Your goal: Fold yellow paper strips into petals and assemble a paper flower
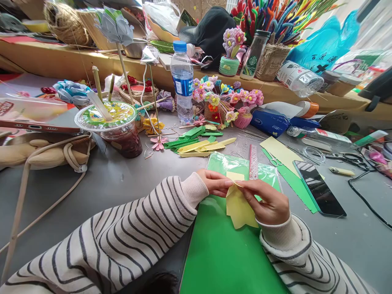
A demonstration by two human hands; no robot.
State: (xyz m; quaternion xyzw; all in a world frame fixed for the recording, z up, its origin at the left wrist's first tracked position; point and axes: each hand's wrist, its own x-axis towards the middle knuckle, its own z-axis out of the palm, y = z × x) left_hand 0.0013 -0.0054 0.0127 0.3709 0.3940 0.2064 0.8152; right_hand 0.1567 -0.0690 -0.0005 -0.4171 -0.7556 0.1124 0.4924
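Observation:
A folded pale yellow paper (240,206) with a notched lower edge is held over the green sheet (226,249) in front of me. My left hand (216,182) pinches its upper left part between thumb and fingers. From the right, my right hand (269,202) grips the same paper near its top, thumb and forefinger closed on it. The fingertips of both hands almost meet there. Just beyond the paper lies a pink ruler (253,161). Folded yellow strips (199,146) and green strips (183,139) are piled farther back.
A drink cup (122,134) stands at the left, and a water bottle (183,83) at the back centre. On the right lie a phone (320,188), small scissors (275,161), larger scissors (352,159) and a black cable (366,204). Craft flowers (226,98) stand behind the strips.

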